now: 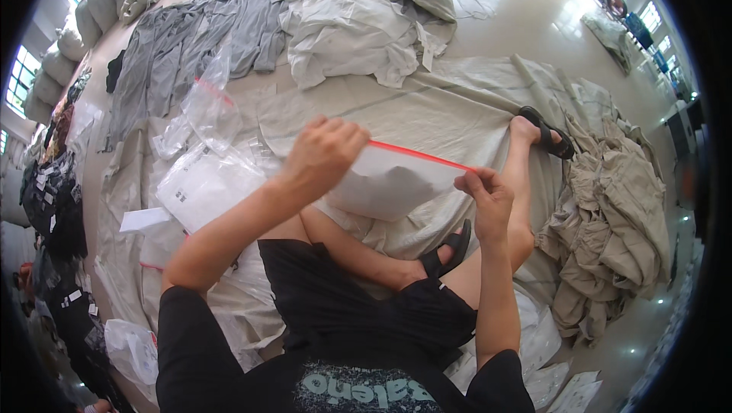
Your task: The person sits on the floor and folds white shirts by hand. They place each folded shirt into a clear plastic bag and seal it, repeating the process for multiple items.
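Observation:
Between my hands a whitish translucent zip bag with a red seal strip is stretched over my crossed legs. My left hand is closed on the strip's left end, the fingers curled into a fist. At the other end, lower and to the right, my right hand pinches the strip's corner between thumb and fingers. A pale, flat content fills the bag, but its kind cannot be made out. Left of my left forearm lies a pile of clear plastic bags, some with red strips.
A beige cloth sheet covers the floor under me. Grey garments and white garments lie ahead, with khaki garments heaped at right. More filled bags rest by my right elbow. Dark clothes line the far left.

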Tool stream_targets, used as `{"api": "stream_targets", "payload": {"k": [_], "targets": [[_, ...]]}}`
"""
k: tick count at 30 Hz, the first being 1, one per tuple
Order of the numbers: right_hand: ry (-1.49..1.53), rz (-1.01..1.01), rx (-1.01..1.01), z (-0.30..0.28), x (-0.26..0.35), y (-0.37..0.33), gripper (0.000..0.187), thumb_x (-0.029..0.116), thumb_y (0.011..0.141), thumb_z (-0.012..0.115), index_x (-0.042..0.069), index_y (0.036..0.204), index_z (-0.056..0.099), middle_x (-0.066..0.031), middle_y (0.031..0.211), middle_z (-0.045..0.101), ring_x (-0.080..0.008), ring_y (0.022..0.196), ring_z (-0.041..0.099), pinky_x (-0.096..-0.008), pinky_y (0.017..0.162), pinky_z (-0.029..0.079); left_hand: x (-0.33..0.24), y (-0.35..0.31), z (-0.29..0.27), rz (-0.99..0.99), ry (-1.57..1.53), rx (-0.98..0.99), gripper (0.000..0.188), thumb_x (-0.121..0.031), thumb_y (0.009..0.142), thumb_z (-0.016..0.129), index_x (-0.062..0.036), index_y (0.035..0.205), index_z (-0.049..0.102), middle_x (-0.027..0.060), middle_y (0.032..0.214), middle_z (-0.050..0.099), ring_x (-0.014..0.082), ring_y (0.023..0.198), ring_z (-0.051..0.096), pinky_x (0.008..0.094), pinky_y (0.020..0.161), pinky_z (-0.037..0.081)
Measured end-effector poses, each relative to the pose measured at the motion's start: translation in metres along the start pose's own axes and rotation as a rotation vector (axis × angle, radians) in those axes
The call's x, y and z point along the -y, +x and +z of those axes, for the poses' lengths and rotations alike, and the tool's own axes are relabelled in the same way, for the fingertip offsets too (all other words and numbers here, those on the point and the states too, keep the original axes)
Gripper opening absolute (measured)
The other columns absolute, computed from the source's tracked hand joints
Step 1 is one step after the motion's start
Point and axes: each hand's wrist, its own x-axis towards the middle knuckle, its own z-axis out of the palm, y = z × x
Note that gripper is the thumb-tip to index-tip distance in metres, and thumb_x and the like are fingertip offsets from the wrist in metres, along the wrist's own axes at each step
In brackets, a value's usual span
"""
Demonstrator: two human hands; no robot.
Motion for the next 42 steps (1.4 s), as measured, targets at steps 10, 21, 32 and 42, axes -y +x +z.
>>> {"api": "stream_targets", "payload": {"k": [10,21,32,42], "targets": [[-0.146,-0.24,0.329,-0.02,0.086,0.044,0.011,0.005,0.098,0.078,-0.003,0.105,0.076,-0.0101,0.095,0.077,-0.017,0.08,0.072,-0.0286,0.077,0.058,0.013,0.011,-0.054,-0.005,-0.056,-0.156,0.012,-0.011,0.094,0.072,-0.0067,0.104,0.068,0.0077,0.089,0.068,0.0282,0.083,0.069,0.0448,0.072,0.05],[-1.077,-0.23,0.217,0.008,-0.153,0.063,0.066,0.037,0.099,0.071,0.015,0.159,0.053,-0.0201,0.167,0.045,-0.0423,0.155,0.041,-0.0568,0.128,0.03,0.004,-0.084,0.211,-0.645,-0.522,0.249,0.061,-0.045,0.093,0.082,0.0058,0.126,0.071,0.0261,0.121,0.075,0.0393,0.108,0.072,0.0462,0.094,0.056],[-1.32,0.006,0.389,0.063,-0.225,0.095,0.088,0.079,0.098,0.053,0.032,0.171,0.038,-0.0186,0.181,0.019,-0.0434,0.167,0.015,-0.0619,0.133,0.01,0.012,-0.065,0.317,-1.348,-1.266,0.342,0.074,-0.046,0.088,0.09,0.0097,0.132,0.068,0.0211,0.121,0.077,0.0312,0.105,0.076,0.0417,0.088,0.06],[0.401,0.712,0.076,0.019,-0.151,0.04,0.072,0.038,0.101,0.074,-0.002,0.157,0.053,-0.0202,0.162,0.052,-0.0327,0.152,0.047,-0.0459,0.125,0.037,0.065,-0.057,0.21,-1.346,-1.859,0.421,0.055,-0.033,0.102,0.075,0.0023,0.142,0.063,0.0146,0.132,0.072,0.0254,0.117,0.071,0.0435,0.101,0.059]]}}
